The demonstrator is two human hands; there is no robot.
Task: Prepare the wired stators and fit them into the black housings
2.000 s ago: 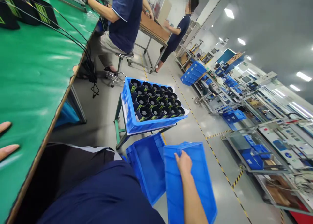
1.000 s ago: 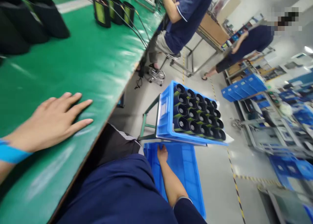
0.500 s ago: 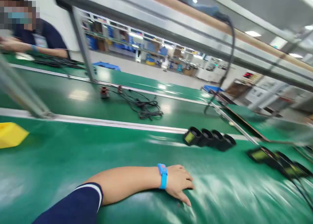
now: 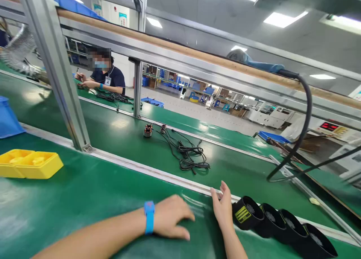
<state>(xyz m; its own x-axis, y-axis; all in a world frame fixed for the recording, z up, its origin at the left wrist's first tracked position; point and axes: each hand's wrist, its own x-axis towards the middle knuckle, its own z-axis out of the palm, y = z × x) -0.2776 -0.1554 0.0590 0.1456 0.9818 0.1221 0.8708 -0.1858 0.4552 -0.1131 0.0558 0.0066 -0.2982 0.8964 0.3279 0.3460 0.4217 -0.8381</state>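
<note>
My left hand (image 4: 172,217), with a blue wristband (image 4: 149,217), hovers over or rests on the green table mat (image 4: 113,198). Its thumb and fingers are apart and it holds nothing. To its right, my right hand (image 4: 222,206) has its fingers stretched out, palm turned toward the left hand, and it too is bare. Just right of that hand stands a black round housing (image 4: 246,214) with a yellow-green label. Several more such housings follow in a slanting row, the last one a black cup (image 4: 318,240) near the bottom edge.
A yellow bin (image 4: 42,165) and a blue bin (image 4: 9,118) are at the left. Past a white rail (image 4: 135,166) lie a copper-wound motor stator (image 4: 148,130) and coiled black cables (image 4: 194,157). Metal posts (image 4: 56,67) and a hanging thick cable (image 4: 306,112) obstruct. A co-worker (image 4: 113,76) sits beyond.
My view has swung left and tilted. My right hand has come into the picture beside the black housings. My left hand now has its thumb and fingers apart, near the right one.
</note>
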